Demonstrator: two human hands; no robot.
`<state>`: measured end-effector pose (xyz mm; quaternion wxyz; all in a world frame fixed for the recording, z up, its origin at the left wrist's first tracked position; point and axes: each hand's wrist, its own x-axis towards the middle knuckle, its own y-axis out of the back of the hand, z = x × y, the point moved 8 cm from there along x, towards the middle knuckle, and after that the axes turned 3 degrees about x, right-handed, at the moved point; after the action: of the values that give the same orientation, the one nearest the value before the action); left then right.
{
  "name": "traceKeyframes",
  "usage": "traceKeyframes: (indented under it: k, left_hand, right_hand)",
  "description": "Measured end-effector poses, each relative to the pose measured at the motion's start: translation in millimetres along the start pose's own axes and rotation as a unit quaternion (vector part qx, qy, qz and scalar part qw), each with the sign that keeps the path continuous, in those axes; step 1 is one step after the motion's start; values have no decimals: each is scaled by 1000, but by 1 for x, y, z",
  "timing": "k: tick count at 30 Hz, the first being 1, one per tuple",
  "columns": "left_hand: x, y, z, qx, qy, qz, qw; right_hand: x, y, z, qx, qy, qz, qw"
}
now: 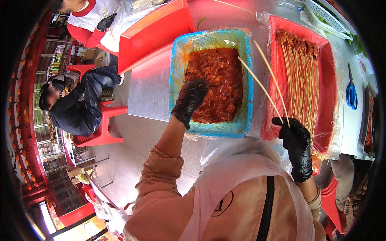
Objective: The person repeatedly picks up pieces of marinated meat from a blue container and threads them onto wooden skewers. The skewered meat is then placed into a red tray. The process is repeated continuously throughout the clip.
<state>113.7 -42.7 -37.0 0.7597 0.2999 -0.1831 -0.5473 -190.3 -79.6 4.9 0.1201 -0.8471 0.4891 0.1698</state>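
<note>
My left hand (192, 101), in a black glove, reaches over the near left part of a blue plastic basket (251, 99) lined with clear film. Its fingertips touch the red marinated meat (220, 78) there; whether they grip a piece is hidden. My right hand (297, 147), also gloved in black, pinches two bare bamboo skewers (261, 85) that slant up and left. One skewer tip lies over the basket's right rim. Just beyond that hand a red plastic tray (327, 90), lined with film, holds many skewers (301, 78) with meat on their far ends.
Blue-handled scissors (351, 95) lie right of the red tray. A white plastic basket (327, 19) with greens stands at the far right. Another red tray (153, 36) is tilted at the far left. One person (75, 102) sits on a red stool; another (96, 21) holds skewers.
</note>
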Motion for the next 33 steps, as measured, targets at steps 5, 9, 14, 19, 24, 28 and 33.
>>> traceKeyframes:
  k: [5, 9, 14, 19, 24, 28, 33]
  left_hand:
    - [-3, -6, 1, -361, 148, 35, 920]
    - [-4, -13, 6, -412, 155, 54, 896]
    - [0, -21, 1, -416, 149, 68, 895]
    - [2, -22, 12, -447, 157, 44, 879]
    - [-3, -25, 19, -545, 184, 45, 817]
    - [2, -28, 16, -577, 145, 33, 803]
    - [4, -31, 15, -614, 139, 47, 775]
  right_hand:
    - [2, -15, 1, 6, 46, -33, 998]
    - [3, -22, 11, -30, 48, -46, 997]
    - [7, -20, -2, -208, 104, -20, 972]
    - [8, -20, -3, -238, 145, -6, 960]
    - [10, -22, 0, -230, 117, -5, 966]
    - [9, -24, 2, -193, 74, -21, 978]
    - [7, -23, 4, -144, 112, -14, 983]
